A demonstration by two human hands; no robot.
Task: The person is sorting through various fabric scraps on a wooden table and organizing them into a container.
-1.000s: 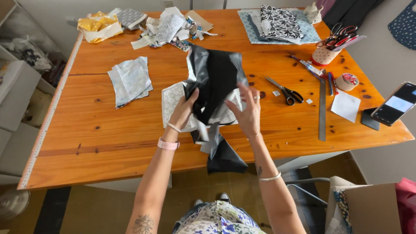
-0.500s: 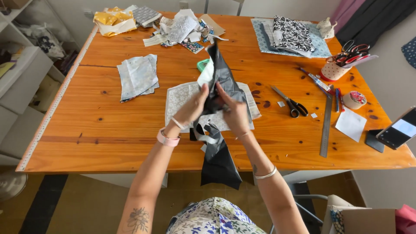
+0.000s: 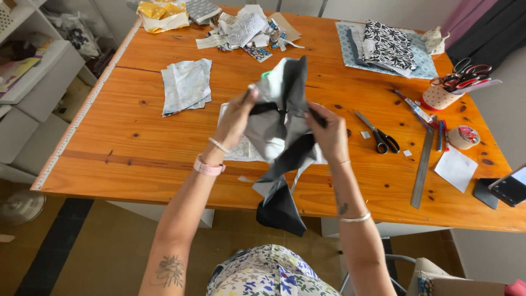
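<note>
Over the near half of the wooden table [image 3: 137, 142], both hands are up in the air, clamped on a bunch of grey and black fabric pieces [image 3: 282, 129]. The left hand [image 3: 236, 118] pinches the bundle's left edge, fingers closed around the cloth, and the right hand [image 3: 330, 133] grips the right side, thumb and fingers shut on a dark strip. The hands sit a little apart with the fabric stretched between them. Most of the bundle hangs down past the table's front edge, ending in a black flap [image 3: 281, 211] well below the tabletop.

Everything else is easiest to place from the table itself. Right under the held bundle there's a pale printed fabric sheet [image 3: 238, 148] lying flat. Toward the table's left side sits a small stack of light blue fabric squares [image 3: 186, 86]. Along the far edge there's a messy pile of scraps [image 3: 249, 30], and in the far left corner some yellow fabric [image 3: 160, 13]. At the far right lies a black-and-white patterned cloth [image 3: 389, 46] on a light blue piece [image 3: 424, 60].

On the right half of the table: black-handled scissors [image 3: 378, 134], a metal ruler [image 3: 423, 167] running toward the front edge, a spotted cup of more scissors [image 3: 438, 96], a roll of tape [image 3: 463, 137], a white paper square [image 3: 456, 168], and a phone [image 3: 509, 186] at the right edge.
</note>
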